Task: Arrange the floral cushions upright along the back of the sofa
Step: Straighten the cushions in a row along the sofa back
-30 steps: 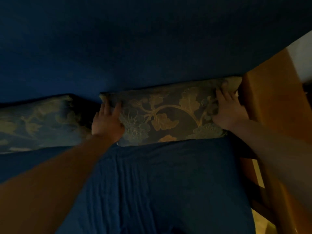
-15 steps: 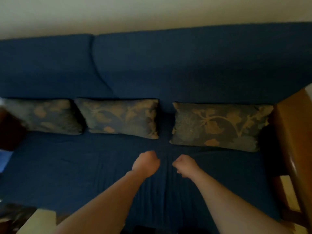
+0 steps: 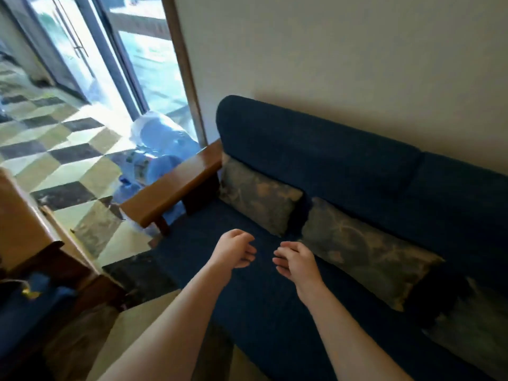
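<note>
I see a room with a pale wall (image 3: 343, 50) and a floor of checkered tiles (image 3: 63, 149), and a glass door (image 3: 132, 50) on the far left lets in strong light. Against the wall stands a dark blue sofa (image 3: 343, 171), and its wooden armrest (image 3: 173, 185) closes the end near the door. Beside this armrest, on the floor, there are some plastic bags (image 3: 162, 144), white and blue. The floral cushions stand upright along the back of the sofa: the first cushion (image 3: 258, 193) is just beside the armrest, the second cushion (image 3: 365, 251) is next to it with a narrow dark gap between them, and a third cushion (image 3: 472, 325) shows only partly at the right edge, blurred. All of them lean on the backrest and their lower edge rests on the seat. My two hands hover over the seat in front of the cushions, near each other but apart. The left hand (image 3: 233, 248) has its fingers loosely curled and holds nothing. The right hand (image 3: 297, 257) is also loosely curled and empty, its fingertips pointing to the left hand. Neither hand touches a cushion. At the lower left I see a piece of brown wooden furniture (image 3: 24, 221), and below it something dark blue that I cannot identify.
</note>
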